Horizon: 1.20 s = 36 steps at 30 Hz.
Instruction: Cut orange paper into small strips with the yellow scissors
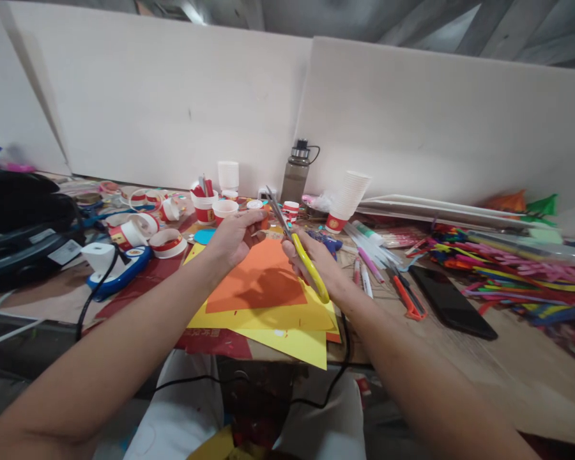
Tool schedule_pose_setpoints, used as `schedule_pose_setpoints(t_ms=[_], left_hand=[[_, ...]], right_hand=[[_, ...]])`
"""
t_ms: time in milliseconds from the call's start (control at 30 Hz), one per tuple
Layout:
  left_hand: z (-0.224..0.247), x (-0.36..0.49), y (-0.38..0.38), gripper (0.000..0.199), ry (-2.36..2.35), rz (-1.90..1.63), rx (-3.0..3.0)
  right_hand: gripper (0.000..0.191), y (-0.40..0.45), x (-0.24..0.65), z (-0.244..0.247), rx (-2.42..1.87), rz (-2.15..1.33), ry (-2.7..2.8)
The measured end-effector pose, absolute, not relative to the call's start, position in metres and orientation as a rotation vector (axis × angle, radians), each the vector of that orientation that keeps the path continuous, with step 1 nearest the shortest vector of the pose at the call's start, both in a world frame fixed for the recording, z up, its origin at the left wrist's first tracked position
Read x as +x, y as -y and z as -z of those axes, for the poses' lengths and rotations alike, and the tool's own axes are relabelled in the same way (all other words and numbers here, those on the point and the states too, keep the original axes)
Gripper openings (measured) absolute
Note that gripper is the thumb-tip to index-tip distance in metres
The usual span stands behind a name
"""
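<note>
A white paper-cup stack (349,199) stands beyond the orange paper sheet (259,281). Left hand (234,239) pinches a small orange scrap (265,222); right hand (316,259) grips yellow-handled scissors (309,263).

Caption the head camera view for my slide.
Yellow-handled scissors in the right hand, left hand close by, above orange paper and yellow paper, a cup stack behind.

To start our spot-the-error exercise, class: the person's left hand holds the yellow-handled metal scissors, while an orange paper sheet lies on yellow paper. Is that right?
Not quite: the head view shows the yellow-handled metal scissors in the right hand. The orange paper sheet does lie on yellow paper.
</note>
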<state>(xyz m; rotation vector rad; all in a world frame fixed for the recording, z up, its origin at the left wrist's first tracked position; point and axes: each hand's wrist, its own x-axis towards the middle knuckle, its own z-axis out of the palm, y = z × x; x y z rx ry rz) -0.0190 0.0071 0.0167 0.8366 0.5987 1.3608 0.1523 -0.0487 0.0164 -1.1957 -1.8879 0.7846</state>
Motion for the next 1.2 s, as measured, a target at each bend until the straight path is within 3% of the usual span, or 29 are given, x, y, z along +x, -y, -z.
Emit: schedule_pose_setpoints(t_ms=[1200], left_hand=[[-0.015, -0.009, -0.002, 0.01, -0.599, -1.41, 0.76]], right_hand=[[0.032, 0.044, 0.15, -0.009, -1.233, -0.798, 1.875]])
